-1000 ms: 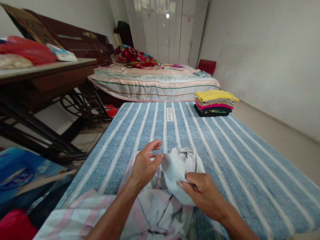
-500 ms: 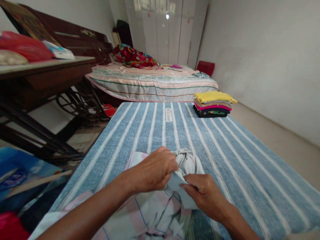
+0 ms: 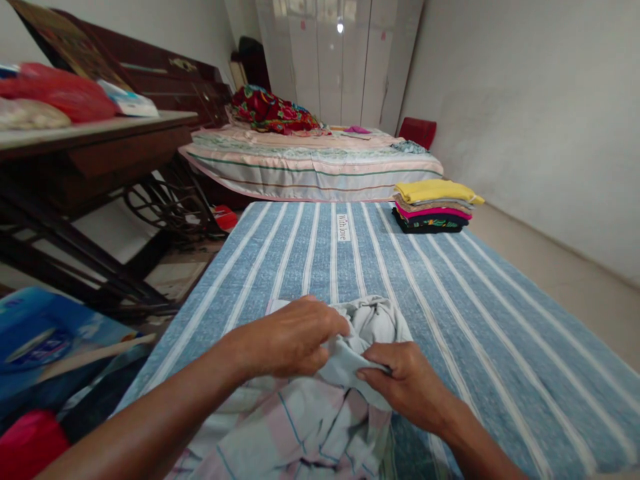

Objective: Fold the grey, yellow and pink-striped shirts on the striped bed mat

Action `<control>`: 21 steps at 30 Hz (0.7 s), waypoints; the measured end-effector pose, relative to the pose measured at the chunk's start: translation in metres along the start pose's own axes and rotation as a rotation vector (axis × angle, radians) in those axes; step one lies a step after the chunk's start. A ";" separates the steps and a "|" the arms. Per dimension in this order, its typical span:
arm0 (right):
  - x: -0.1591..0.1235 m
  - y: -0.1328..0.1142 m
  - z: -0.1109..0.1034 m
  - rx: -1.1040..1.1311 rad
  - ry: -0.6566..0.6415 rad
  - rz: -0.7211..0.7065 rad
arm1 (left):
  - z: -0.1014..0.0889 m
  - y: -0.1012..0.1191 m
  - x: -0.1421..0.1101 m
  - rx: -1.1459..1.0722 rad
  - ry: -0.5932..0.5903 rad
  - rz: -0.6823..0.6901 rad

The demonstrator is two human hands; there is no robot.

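Note:
A pale garment with pink bands and thin blue lines lies crumpled at the near end of the blue striped bed cover. My right hand pinches a plain light-grey edge of it between thumb and fingers. On the other side, my left hand is closed, its curled fingers on the same edge; the fingertips are partly hidden. Just beyond both hands, more of the greyish fabric is bunched up. What kind of garment it is cannot be made out.
A stack of folded clothes, yellow on top, sits at the cover's far right corner. Behind it is a bed with a red floral blanket. A treadle table stands left, with a blue package below.
My left hand has come in from open fingers beside the fabric to a grip on its light-grey edge. My right hand keeps its pinch. The clothes stack has not moved.

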State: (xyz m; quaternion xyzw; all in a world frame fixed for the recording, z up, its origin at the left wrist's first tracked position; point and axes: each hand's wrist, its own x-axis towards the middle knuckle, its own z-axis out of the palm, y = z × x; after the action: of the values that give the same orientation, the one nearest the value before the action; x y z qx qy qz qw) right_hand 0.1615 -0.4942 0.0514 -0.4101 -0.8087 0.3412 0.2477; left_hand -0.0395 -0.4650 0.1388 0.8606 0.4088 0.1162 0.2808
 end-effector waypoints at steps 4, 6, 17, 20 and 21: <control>0.000 -0.001 0.000 -0.005 0.026 -0.012 | 0.011 0.010 -0.001 0.105 -0.099 0.103; -0.001 0.000 -0.003 0.025 -0.003 0.012 | 0.012 0.012 -0.001 0.143 -0.114 0.105; -0.004 0.003 -0.018 0.098 -0.154 -0.061 | -0.009 0.011 -0.009 0.142 -0.206 0.004; -0.002 0.002 -0.013 0.071 -0.099 -0.048 | -0.001 0.010 -0.007 0.169 -0.145 -0.007; -0.001 0.001 -0.012 0.064 -0.084 -0.050 | 0.003 0.011 -0.006 0.156 -0.124 0.012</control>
State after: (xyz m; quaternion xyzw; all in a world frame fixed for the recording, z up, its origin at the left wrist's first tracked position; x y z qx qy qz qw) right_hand 0.1703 -0.4904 0.0579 -0.3671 -0.8170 0.3776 0.2349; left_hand -0.0356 -0.4764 0.1431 0.8878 0.3934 0.0323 0.2367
